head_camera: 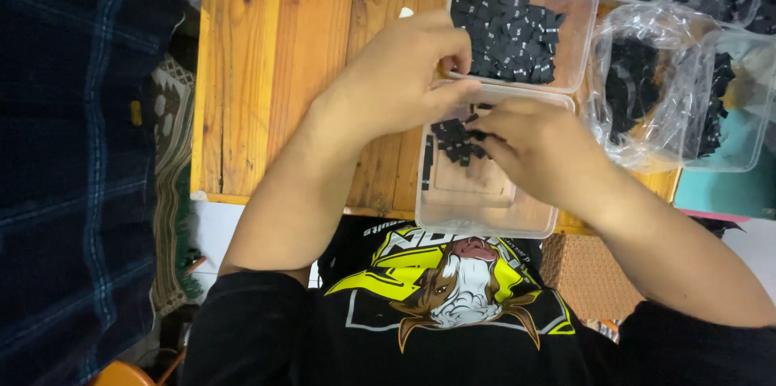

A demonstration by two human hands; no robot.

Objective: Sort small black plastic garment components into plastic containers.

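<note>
Over near clear container (485, 216), my left hand (404, 71) and right hand (533, 147) met, fingers curled, pinching small black labels (454, 139); grip detail hidden.

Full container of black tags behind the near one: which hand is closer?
Left. The left hand has fingertips at the rim of the full container; the right hand sits lower, over the near container.

I am curling my left hand (404, 71) just left of the clear tub (477, 220); my right hand (537, 147) is hovering above it, fingers pinching; both forearms are angling inward.
</note>
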